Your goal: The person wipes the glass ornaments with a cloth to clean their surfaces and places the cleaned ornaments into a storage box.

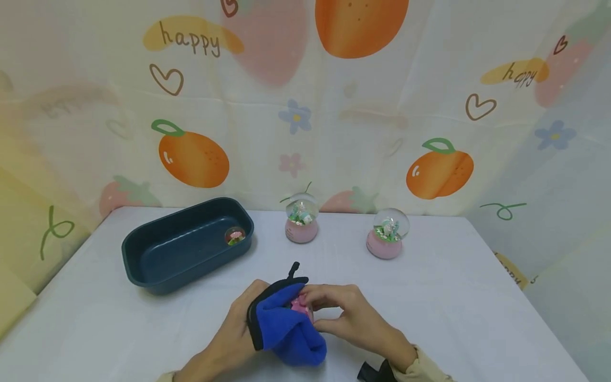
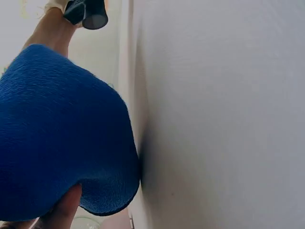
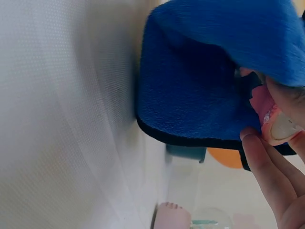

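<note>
A blue cloth (image 1: 291,329) with black edging and a small black loop is bunched over the near middle of the table. My left hand (image 1: 238,323) grips it from the left, with a fold wrapped about a small pink ornament (image 1: 302,305). From the right, my right hand (image 1: 346,313) pinches that ornament between thumb and fingers. In the right wrist view the ornament's pink side and cream underside (image 3: 282,129) show, while the cloth hides the rest. The cloth (image 2: 62,133) covers most of my left hand in the left wrist view, leaving fingertips (image 2: 66,207) visible.
A dark teal tray (image 1: 167,220) stands at the back left, with a small clear globe (image 1: 235,236) inside. Two snow globes on pink bases, one at back centre (image 1: 302,232) and one farther right (image 1: 383,246), stand on the white-covered table (image 1: 453,297). A patterned curtain hangs behind.
</note>
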Tool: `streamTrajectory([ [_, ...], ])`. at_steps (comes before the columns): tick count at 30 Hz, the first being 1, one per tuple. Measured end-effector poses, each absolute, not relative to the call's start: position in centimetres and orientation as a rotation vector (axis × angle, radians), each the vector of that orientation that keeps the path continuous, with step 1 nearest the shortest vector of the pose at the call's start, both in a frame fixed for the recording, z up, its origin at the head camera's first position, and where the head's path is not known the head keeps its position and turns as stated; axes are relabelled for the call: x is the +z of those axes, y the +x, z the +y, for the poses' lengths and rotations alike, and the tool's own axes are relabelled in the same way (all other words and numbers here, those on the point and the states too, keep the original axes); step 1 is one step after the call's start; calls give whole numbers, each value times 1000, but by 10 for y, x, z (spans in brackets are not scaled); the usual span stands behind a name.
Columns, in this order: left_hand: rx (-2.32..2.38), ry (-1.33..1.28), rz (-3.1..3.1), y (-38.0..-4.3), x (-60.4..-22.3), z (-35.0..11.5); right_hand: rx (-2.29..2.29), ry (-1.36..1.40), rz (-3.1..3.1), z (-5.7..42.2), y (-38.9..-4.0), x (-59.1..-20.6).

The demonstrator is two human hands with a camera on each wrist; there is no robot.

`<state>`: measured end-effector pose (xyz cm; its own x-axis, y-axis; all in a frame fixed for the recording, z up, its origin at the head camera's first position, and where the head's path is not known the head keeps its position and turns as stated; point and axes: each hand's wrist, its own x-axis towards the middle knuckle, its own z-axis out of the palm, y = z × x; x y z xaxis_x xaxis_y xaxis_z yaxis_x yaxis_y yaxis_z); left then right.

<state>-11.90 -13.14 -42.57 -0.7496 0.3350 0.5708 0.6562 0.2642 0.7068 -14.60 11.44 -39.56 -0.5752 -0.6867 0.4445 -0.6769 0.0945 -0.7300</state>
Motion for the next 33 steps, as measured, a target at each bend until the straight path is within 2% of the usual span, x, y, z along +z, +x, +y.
streamTrajectory([
  [15, -1541, -961, -2292, -122, -425, -138, -1504, -1567, 2409, 114, -147, -398],
  [24, -1434, -1034, -2105, -121, -423, -136, -1527, -1305, 2319, 113, -146, -397],
  [33, -1451, -1105, -2025, -122, -423, -136, -1498, -1484, 2350, 112, -148, -401],
])
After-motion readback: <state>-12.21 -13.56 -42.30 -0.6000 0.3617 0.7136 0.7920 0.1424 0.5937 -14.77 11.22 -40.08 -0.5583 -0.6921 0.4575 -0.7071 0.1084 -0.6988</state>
